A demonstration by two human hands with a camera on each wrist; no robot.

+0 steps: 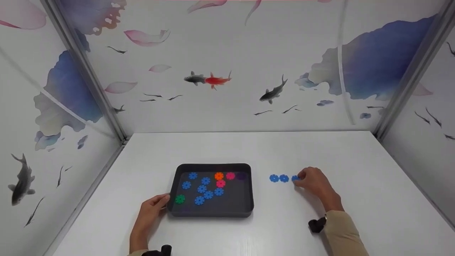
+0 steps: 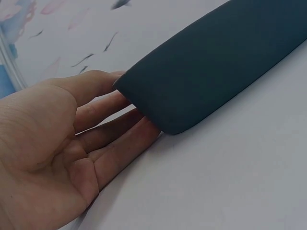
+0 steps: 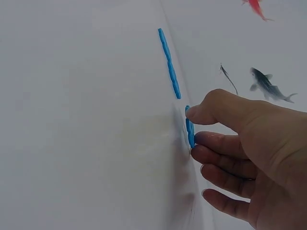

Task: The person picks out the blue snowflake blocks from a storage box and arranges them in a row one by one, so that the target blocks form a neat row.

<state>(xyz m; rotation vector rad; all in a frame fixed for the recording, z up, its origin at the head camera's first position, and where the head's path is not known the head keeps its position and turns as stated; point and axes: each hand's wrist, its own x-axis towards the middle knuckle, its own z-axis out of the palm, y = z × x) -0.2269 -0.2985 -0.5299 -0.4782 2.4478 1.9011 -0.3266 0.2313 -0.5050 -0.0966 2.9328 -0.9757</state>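
A dark shallow tray (image 1: 210,214) stands on the table in the head view, with several blue notched discs (image 1: 208,194) lying inside. Beside its left wall my left hand (image 1: 151,211) holds the edge, thumb at the rim and fingers against the outer side; the left wrist view has this hand (image 2: 72,139) at the tray's corner (image 2: 192,81). To the right of the tray, my right hand (image 1: 318,183) pinches a blue disc (image 1: 295,178) between thumb and fingers. Left of it two more blue discs (image 1: 279,178) lie in a row. In the right wrist view the pinched disc (image 3: 189,125) lies flat, close to the tabletop.
Also in the tray are an orange disc (image 1: 219,176), two pink discs (image 1: 220,183), a green disc (image 1: 180,199) and a dark purple one (image 1: 241,176). Painted panels (image 1: 227,110) enclose the white table (image 1: 284,227) at the back and sides.
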